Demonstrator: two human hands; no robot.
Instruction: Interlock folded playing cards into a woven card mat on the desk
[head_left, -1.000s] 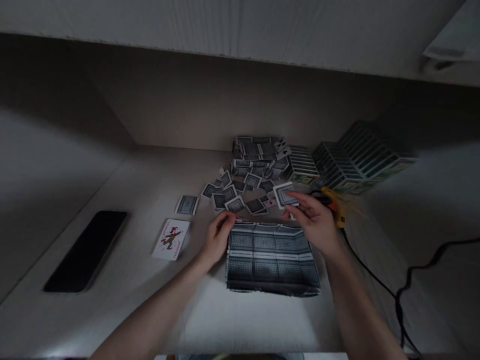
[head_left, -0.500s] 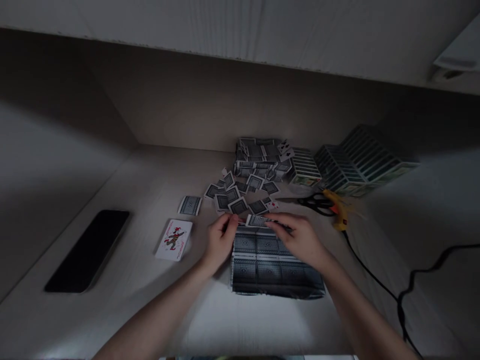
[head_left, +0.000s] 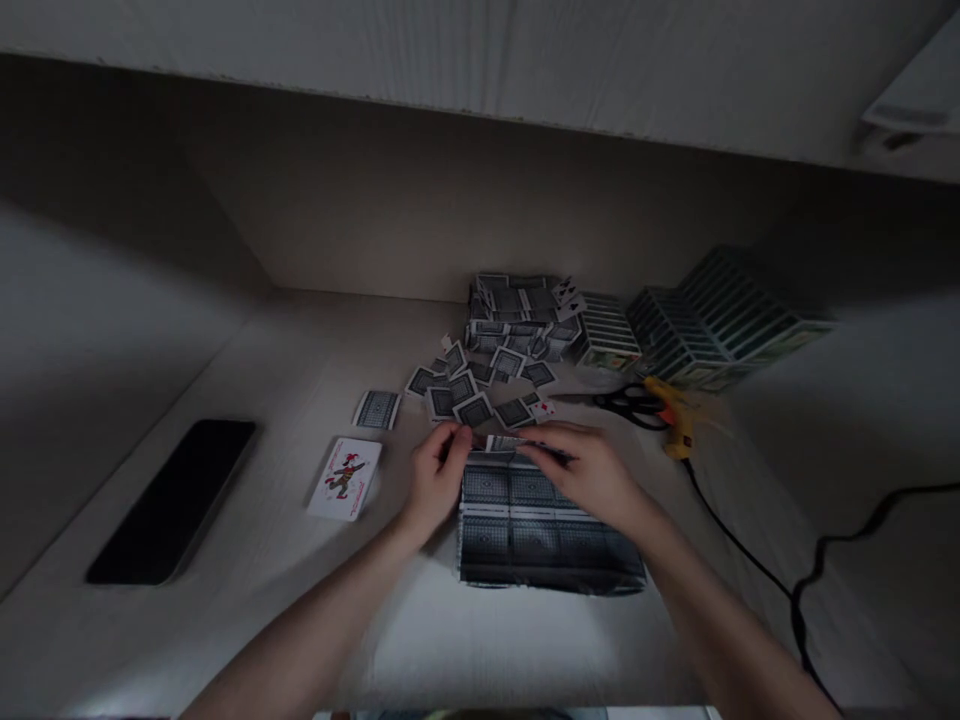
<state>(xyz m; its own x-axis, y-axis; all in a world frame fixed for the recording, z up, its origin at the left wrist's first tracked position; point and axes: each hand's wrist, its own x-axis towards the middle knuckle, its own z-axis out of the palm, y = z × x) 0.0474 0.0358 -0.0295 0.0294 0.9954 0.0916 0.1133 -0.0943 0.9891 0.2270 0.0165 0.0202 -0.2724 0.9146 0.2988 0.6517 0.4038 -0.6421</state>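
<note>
A block covered with patterned playing cards (head_left: 551, 535) lies on the surface in front of me. At its far edge, my right hand (head_left: 589, 465) pinches a small folded playing card (head_left: 501, 443) between thumb and fingers. My left hand (head_left: 439, 475) is closed at the block's far left corner, thumb pressed to the fingers. A thin dark edge shows by its thumb; whether that is part of the same card I cannot tell. Just beyond both hands lies a scatter of folded cards (head_left: 474, 410), mostly backs up.
To the left are a joker card (head_left: 345, 480), a folded card (head_left: 377, 409) and a black phone (head_left: 172, 500). Behind stands a card-covered box (head_left: 517, 305). On the right are scissors (head_left: 634, 403), a yellow glue gun (head_left: 680, 425) with cable, and card box stacks (head_left: 720, 320). A shelf edge (head_left: 480, 115) hangs overhead.
The folded card in my right hand has tipped flatter and shifted slightly left, down toward the block's far edge. Both hands stay close together; the whole view has drifted slightly.
</note>
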